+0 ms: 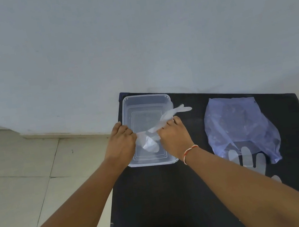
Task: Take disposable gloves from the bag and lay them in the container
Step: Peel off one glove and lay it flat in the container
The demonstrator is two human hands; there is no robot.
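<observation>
Both forearms reach in from the bottom edge toward the middle of a black worktop (159,201). On the right wrist sits a thin orange and white thread band (188,151). The left hand (122,141) and the right hand (174,135) meet over a clear plastic container (129,104) that stands on the far left part of the worktop. Each hand's grip is closed on the same thin translucent glove (167,117): the left pinches one end near the container's left wall, the right holds it by the right wall. The glove stretches between them above the open container, its finger end sticking out past the right rim, and a crumpled part hangs down inside toward the bottom. To the right, well apart from the container, lies a bluish translucent bag (239,126) on the worktop. From its near opening the fingers of more gloves (251,157) poke out onto the black surface. Beyond the worktop's left edge, pale floor tiles (18,185) meet a grey-white wall (132,37).
</observation>
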